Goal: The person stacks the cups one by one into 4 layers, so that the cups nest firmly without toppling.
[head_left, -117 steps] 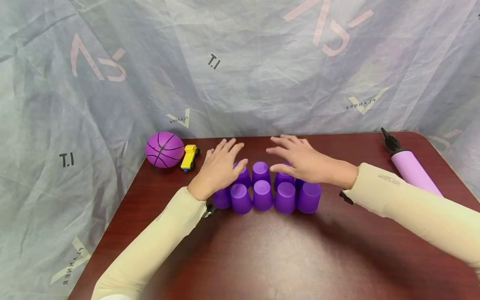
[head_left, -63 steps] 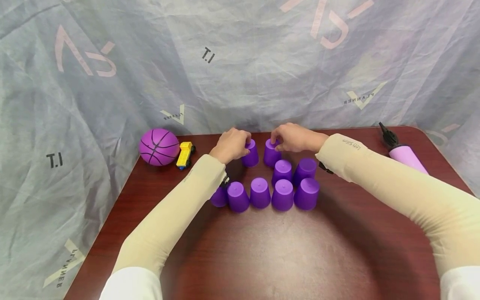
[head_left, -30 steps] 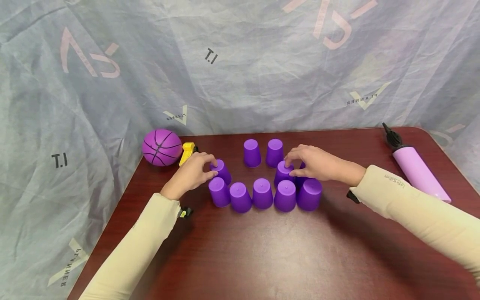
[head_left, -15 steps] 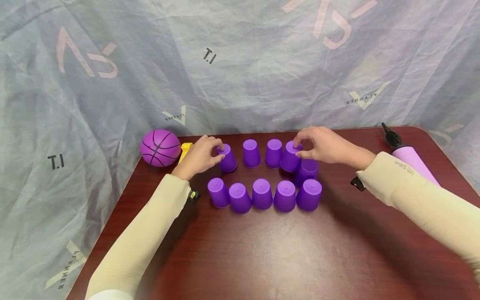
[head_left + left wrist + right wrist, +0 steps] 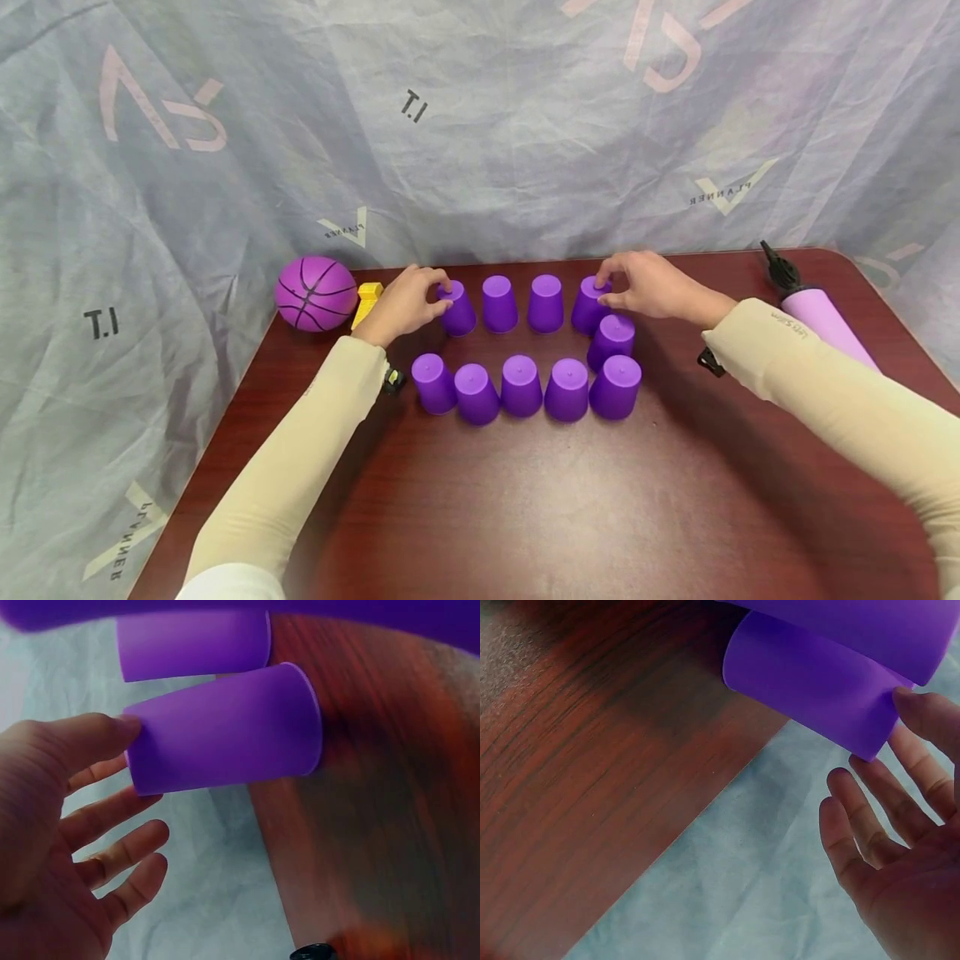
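Note:
Upside-down purple plastic cups stand on the table. My left hand point(image 5: 405, 305) pinches the base of the cup point(image 5: 461, 315) at the left end of the back row; in the left wrist view, the thumb lies on that cup point(image 5: 232, 735) near its base. At the row's right end my right hand point(image 5: 648, 285) pinches another cup point(image 5: 587, 313) at its base. The right wrist view shows that cup point(image 5: 810, 679) between thumb and fingers. Two more cups, a left one point(image 5: 499, 305) and a right one point(image 5: 545, 305), stand between the hands.
Several cups form a front row, its middle cup point(image 5: 521, 387) among them. One cup point(image 5: 613, 340) stands behind that row's right end. A purple ball point(image 5: 315, 293) and yellow toy truck point(image 5: 367, 304) are at left. A pink hand pump point(image 5: 828, 325) lies right; a grey curtain point(image 5: 480, 183) hangs behind.
Both hands first set two cups at the back. They then took one cup each from behind the front row and moved these back to the ends of the back row.

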{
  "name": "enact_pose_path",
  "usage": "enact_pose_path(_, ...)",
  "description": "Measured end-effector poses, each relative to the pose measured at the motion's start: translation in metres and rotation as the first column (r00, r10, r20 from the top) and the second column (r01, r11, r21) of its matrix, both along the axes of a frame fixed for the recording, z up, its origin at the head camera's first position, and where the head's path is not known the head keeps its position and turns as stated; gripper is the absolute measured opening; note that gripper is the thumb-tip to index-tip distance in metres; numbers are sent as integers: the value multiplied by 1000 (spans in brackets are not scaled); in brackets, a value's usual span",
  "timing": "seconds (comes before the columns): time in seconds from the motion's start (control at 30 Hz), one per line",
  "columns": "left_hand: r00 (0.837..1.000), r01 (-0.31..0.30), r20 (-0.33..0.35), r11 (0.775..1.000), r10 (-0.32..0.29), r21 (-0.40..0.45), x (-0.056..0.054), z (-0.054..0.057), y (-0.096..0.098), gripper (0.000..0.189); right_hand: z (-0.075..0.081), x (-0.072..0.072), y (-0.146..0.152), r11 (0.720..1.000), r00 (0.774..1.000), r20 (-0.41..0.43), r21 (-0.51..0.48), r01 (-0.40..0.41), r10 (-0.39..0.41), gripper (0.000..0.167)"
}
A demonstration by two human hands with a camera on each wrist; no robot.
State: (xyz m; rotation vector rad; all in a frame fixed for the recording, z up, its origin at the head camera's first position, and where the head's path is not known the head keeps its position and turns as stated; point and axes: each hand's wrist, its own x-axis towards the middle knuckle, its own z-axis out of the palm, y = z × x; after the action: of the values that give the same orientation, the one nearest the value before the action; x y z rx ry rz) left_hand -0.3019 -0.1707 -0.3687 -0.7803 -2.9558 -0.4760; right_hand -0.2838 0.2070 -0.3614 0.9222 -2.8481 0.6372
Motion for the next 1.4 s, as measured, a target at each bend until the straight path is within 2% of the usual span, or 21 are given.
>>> enact_pose_path(0.13, 999, 21, -28, 999, -20, 43, 3, 0, -5, 23, 0, 2, 1, 1000, 1000, 9, 1, -6, 6, 22)
enact_pose_path(0.23, 996, 50, -75, 995, -43, 90, 13, 3, -12, 25, 2, 10, 3, 999, 1000, -19, -24, -21, 20, 23)
enact_pose_path(0.33, 987, 115, -132, 982, -95, 151, 30, 7, -21, 22, 4, 26, 9, 995, 996, -78, -85, -51, 44, 22)
enact_pose_path(0.43, 973, 193, -166, 961, -161, 200, 54, 8, -31, 17, 3, 44, 15, 987, 988, -125, -123, -104, 89, 19)
enact_pose_path(0.57, 967, 242, -129, 947, -218, 212, 83, 2, -41, 17, -6, 62, 20, 982, 983, -121, -108, -153, 140, 18)
enact_pose_path(0.67, 969, 244, -80, 948, -232, 204, 96, -7, -44, 19, -13, 69, 23, 982, 984, -113, -111, -150, 138, 19)
enact_pose_path(0.8, 971, 238, -59, 946, -231, 221, 102, -18, -44, 20, -18, 69, 22, 980, 984, -127, -137, -144, 127, 20)
enact_pose_path(0.93, 974, 228, -48, 938, -224, 259, 105, -22, -45, 23, -21, 69, 20, 979, 984, -135, -151, -138, 118, 20)
enact_pose_path(1.2, 977, 207, -16, 933, -211, 294, 109, -27, -47, 25, -23, 69, 20, 979, 983, -150, -162, -127, 103, 22)
enact_pose_path(1.3, 974, 220, -23, 928, -223, 302, 108, -27, -48, 24, -25, 68, 19, 981, 984, -151, -155, -120, 97, 23)
enact_pose_path(1.4, 974, 227, -62, 927, -218, 298, 106, -23, -49, 23, -23, 68, 19, 980, 982, -162, -155, -125, 99, 23)
